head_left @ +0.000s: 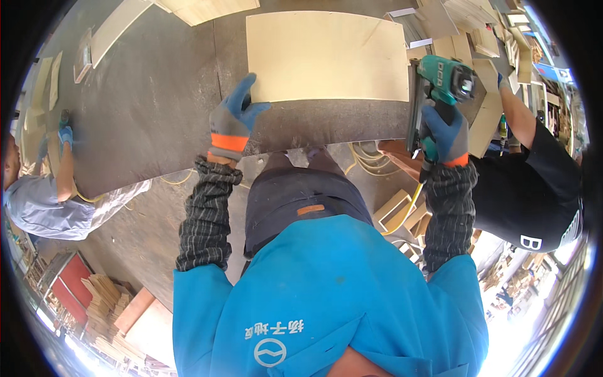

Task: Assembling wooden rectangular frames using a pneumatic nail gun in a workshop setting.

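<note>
Here, right hand (445, 133) (gloved) round nail gun (447, 80)

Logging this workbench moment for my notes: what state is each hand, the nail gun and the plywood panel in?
left hand: gloved, pressed flat on the panel's near left corner
right hand: gloved, gripping the nail gun's handle
nail gun: held at the panel's right edge
plywood panel: lying flat on the dark workbench
</note>
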A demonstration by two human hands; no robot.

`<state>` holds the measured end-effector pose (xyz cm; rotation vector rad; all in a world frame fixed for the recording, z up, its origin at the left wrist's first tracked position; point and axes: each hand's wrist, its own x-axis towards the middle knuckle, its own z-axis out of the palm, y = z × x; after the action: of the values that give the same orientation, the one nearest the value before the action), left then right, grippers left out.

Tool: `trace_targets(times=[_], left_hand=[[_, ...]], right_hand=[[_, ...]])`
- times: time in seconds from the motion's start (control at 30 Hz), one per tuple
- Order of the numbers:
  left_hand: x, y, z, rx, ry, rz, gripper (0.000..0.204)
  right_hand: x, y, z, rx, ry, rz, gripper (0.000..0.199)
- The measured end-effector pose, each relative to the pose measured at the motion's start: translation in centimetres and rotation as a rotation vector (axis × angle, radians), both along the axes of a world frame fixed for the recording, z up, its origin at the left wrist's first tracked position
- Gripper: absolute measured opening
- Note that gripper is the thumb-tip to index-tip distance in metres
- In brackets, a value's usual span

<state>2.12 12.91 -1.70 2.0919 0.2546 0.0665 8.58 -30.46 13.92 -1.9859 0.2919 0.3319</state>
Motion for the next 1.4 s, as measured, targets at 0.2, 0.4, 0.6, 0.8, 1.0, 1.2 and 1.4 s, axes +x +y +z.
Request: trace_targets(times=[0.2,0.4,0.6,0.8,1.0,1.2,1.4], left_hand=[[2.0,0.4,0.3,-0.074,-0.18,-0.174,0.056],[2.7,0.3,-0.1,-0.141,-0.117,-0.212,0.055],[3.5,0.1,-1.7,-0.233,-0.006,-0.201,0.054],[3.4,-0.2,-2.8,-0.212,-0.124,-0.216,0.053],[3.3,-0.5,-2.7,-0.227,-0.209,-0.2,0.057],[3.2,-0.6,-2.1,-0.18,-0.159,-0.159,0.057],[3.1,-0.6,-1.6,-0.17,-0.038,-0.194,0.058]], right_hand=[[-4.1,5.2,3.6,0.123,0.113,0.085,0.024],[-5.7,12.0,1.3,0.129,0.287,0.251,0.028],[-5.3,17.2,-0.6,0.244,0.306,0.329,0.047],[-5.0,19.0,-0.7,0.19,0.303,0.361,0.045],[-5.2,19.3,-0.7,0.15,0.285,0.36,0.042],[-5.3,19.4,-0.4,0.129,0.295,0.324,0.04],[-5.2,19.8,-0.3,0.127,0.316,0.314,0.04]])
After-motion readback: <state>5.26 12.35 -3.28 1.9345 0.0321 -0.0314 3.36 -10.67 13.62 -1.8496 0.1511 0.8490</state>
